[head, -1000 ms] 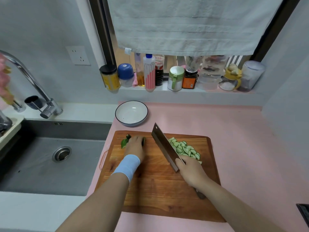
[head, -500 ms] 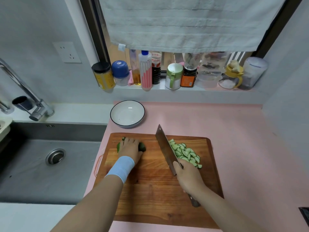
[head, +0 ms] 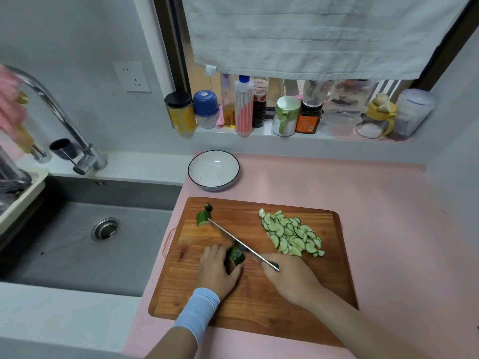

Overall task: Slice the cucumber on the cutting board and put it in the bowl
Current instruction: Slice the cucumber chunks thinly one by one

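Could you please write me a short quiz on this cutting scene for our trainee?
1. True or false: the bowl is empty, and the slices lie on the board.
2. The right hand grips: A) a peeler B) the knife C) a spoon.
3. Fill in: the left hand holds a piece of ____ on the board.

Key: 1 true; 2 B; 3 cucumber.
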{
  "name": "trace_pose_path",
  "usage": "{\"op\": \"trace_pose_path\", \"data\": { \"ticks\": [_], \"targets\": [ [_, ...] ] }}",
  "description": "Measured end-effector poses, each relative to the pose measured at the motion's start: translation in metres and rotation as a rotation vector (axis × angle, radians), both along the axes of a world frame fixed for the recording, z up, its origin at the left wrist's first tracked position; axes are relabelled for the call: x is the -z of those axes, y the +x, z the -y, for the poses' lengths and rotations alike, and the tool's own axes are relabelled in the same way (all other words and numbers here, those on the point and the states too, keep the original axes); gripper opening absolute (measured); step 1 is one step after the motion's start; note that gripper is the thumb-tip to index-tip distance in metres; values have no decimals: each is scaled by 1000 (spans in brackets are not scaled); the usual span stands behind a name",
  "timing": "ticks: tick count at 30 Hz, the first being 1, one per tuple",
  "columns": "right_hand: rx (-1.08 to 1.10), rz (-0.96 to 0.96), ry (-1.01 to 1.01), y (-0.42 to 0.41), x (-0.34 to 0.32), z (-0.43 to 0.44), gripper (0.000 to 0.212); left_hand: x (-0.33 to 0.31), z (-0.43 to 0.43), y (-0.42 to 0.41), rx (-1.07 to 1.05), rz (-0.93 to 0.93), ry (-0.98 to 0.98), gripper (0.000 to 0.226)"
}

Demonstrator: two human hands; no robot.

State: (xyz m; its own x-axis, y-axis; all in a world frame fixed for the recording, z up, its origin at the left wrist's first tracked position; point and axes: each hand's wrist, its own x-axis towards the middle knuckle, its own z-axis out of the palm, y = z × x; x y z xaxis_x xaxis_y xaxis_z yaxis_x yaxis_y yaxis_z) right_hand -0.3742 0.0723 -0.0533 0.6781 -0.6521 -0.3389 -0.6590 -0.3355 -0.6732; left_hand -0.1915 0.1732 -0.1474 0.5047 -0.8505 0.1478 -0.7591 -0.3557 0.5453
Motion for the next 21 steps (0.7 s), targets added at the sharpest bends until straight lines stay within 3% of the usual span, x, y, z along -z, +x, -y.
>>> {"op": "trace_pose_path", "data": {
  "ticks": [9, 21],
  "targets": [
    [-16, -24, 21, 7, 3, -4, 26, 6, 3, -4, 117, 37, -231, 7],
    [-73, -6, -88, 3, -2, -5, 24, 8, 4, -7, 99, -4, -220, 8]
  ]
}}
